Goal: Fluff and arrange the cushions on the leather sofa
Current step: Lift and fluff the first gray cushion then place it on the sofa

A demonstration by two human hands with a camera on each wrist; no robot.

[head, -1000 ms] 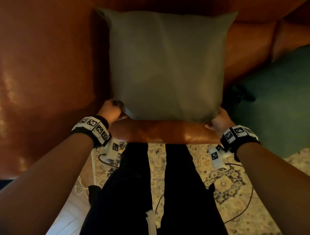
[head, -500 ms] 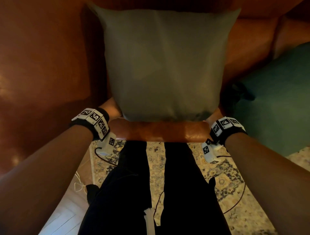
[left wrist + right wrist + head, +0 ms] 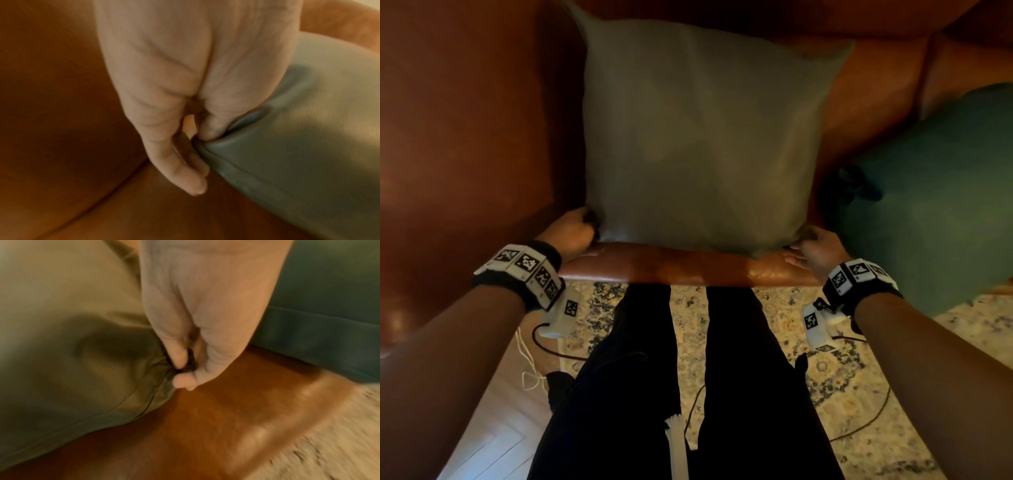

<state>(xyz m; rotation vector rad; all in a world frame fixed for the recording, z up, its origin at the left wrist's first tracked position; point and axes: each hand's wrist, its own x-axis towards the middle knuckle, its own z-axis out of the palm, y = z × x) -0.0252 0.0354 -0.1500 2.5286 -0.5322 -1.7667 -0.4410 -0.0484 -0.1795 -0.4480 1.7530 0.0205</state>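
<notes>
A square olive-grey cushion [image 3: 702,133] stands on the brown leather sofa [image 3: 462,144], leaning toward the backrest. My left hand [image 3: 571,229] pinches its lower left corner; the left wrist view shows the thumb and fingers of that hand [image 3: 197,146] closed on the cushion [image 3: 298,146] at its seam. My right hand [image 3: 815,246] pinches the lower right corner, and the right wrist view shows that hand [image 3: 183,371] bunching the fabric of the cushion [image 3: 72,321] between thumb and fingers. Both corners sit just above the sofa seat's front edge [image 3: 688,267].
A dark teal cushion [image 3: 935,192] lies on the seat to the right, close to my right hand, also visible as teal fabric [image 3: 329,305]. A patterned rug [image 3: 825,377] and cables lie on the floor below, with my legs against the sofa front.
The cushion rose and swung toward me half a second ago, hiding my hands; now it has dropped back and my hands show again at its lower corners, still gripping.
</notes>
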